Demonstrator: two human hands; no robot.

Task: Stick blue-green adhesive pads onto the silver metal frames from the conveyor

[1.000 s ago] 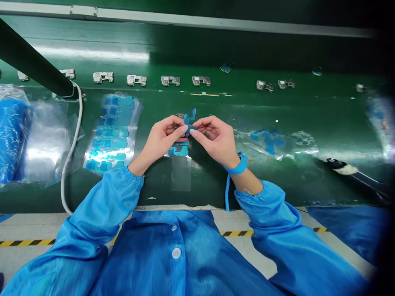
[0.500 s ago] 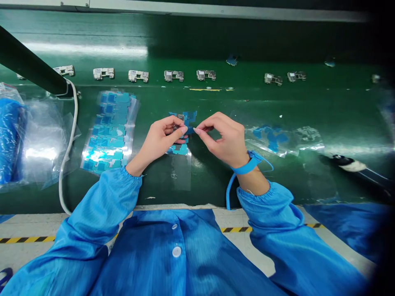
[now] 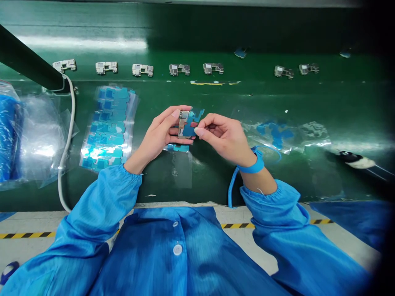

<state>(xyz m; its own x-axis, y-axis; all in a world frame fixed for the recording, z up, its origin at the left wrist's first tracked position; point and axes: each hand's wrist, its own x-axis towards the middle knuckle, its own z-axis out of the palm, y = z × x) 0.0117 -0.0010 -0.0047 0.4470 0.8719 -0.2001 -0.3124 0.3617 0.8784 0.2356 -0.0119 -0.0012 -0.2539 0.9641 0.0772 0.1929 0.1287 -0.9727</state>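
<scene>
My left hand (image 3: 160,133) is closed around a small circuit board (image 3: 183,123), held up above the bench with its metal-shielded face toward me. A blue film sticker (image 3: 189,128) lies against the board's right side, and one end juts out at the upper right. Thumb and forefinger of my right hand (image 3: 224,135) pinch the sticker's right edge. Beneath my left hand a clear backing sheet (image 3: 182,170) rests on the bench, with a piece of blue film at its top. A blue wrist strap (image 3: 253,164) with a coiled cord circles my right wrist.
Several circuit boards (image 3: 142,70) lie in a row along the green bench (image 3: 160,96). Left of my hands are sheets of blue stickers (image 3: 108,127), a white cable (image 3: 66,152) and plastic bags (image 3: 41,135). Rightward lie blue film scraps (image 3: 276,133) and a black-and-white tool (image 3: 356,159).
My left hand has turned and opened its grip outward, so the board's face now shows. The blue film has shifted onto the board's right side, with my right hand still pinching it.
</scene>
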